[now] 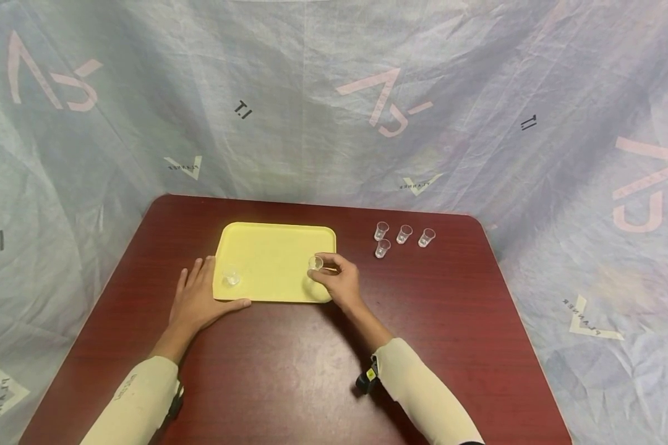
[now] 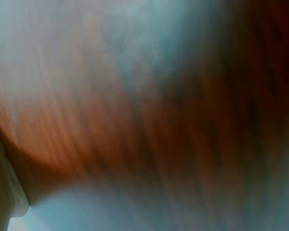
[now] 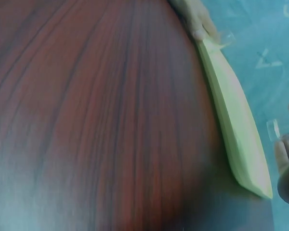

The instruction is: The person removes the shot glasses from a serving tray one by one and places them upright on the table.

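Over the right end of a yellow tray [image 1: 273, 259], my right hand [image 1: 339, 278] pinches a small clear cup [image 1: 315, 263] between thumb and fingers. In the right wrist view this cup [image 3: 273, 130] shows above the tray's level. My left hand [image 1: 197, 296] lies with straight, spread fingers against the tray's left edge, its thumb along the front left corner. Another clear cup [image 1: 231, 277] is on the tray near that hand. The left wrist view is blurred and shows mostly the tabletop [image 2: 111, 134].
Several more clear cups [image 1: 404, 234] stand in a loose group on the dark red table [image 1: 434, 309], to the right of the tray. A grey printed cloth [image 1: 312, 142] hangs behind the table and along both sides.
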The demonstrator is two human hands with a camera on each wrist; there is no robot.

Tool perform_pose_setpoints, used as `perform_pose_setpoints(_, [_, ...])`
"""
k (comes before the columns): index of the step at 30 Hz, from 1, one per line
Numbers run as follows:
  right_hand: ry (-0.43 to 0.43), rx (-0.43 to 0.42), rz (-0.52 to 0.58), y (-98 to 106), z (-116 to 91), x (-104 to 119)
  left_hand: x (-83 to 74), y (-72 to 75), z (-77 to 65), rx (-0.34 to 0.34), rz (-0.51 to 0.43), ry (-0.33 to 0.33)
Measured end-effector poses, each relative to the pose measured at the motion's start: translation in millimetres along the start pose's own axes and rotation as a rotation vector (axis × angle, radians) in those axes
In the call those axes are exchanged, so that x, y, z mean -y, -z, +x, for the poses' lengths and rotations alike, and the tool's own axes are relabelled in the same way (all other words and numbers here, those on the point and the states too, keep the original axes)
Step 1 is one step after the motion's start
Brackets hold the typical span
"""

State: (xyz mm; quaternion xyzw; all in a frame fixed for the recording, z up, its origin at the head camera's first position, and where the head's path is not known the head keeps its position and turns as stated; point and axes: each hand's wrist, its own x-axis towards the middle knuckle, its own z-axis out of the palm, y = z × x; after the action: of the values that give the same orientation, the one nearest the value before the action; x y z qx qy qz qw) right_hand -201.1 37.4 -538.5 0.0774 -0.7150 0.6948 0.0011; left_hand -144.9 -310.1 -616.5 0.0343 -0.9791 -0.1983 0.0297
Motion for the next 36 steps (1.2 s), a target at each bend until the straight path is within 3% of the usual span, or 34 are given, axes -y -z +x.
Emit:
perform_pose_setpoints(4, [0.036,-0.033,-0.014,10.7,-2.3,7.9,-0.6,0.3,-0.3,0.005,-0.002,0.001])
perform_pose_setpoints(11, [0.028,-0.057,0.025,36.3,8.6,-19.7,-1.0,1.1,-0.5,0.006,-0.004,0.002])
perform_pose_setpoints(20, [0.028,-0.072,0.033,69.2,10.2,-26.7,-2.2,0.8,-0.8,-0.002,-0.012,0.001])
perform_pose_setpoints(36, [-0.009,-0.182,-0.069,128.6,14.4,-39.3,-0.3,-1.2,0.1,-0.009,-0.007,-0.004])
